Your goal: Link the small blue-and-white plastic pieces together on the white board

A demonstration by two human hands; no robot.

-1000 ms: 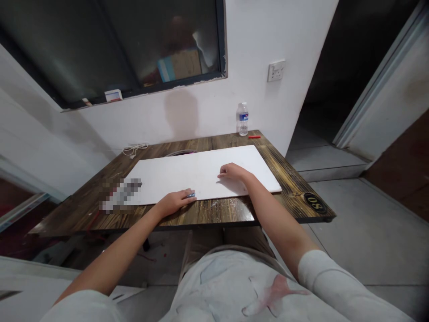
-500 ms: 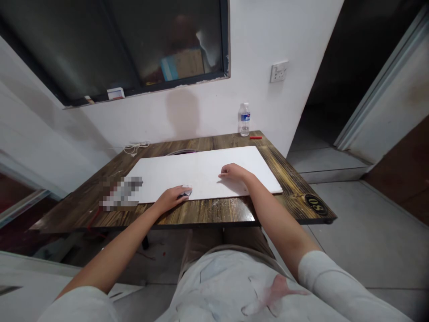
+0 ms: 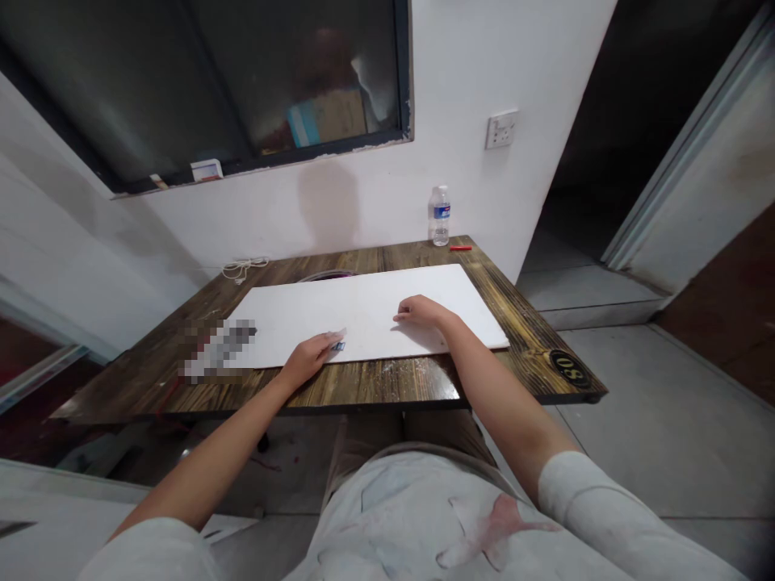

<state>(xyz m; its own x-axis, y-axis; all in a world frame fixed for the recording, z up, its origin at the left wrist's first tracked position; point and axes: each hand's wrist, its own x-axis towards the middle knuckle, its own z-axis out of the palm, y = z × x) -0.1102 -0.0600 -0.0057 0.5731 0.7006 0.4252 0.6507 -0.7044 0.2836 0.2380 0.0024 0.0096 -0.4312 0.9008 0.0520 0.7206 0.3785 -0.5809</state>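
Clearly, the left hand [image 3: 307, 356] pinches a pale piece [image 3: 337, 334], well apart from the curled right hand [image 3: 419, 310].

Both forearms are extended forward, bare below pale sleeves. The left hand [image 3: 307, 356] is held low, palm down, with fingers pointed inward and slightly bent. The right hand [image 3: 417, 310] is bent inward at the wrist, its fingers loosely curled. The hands are held apart.
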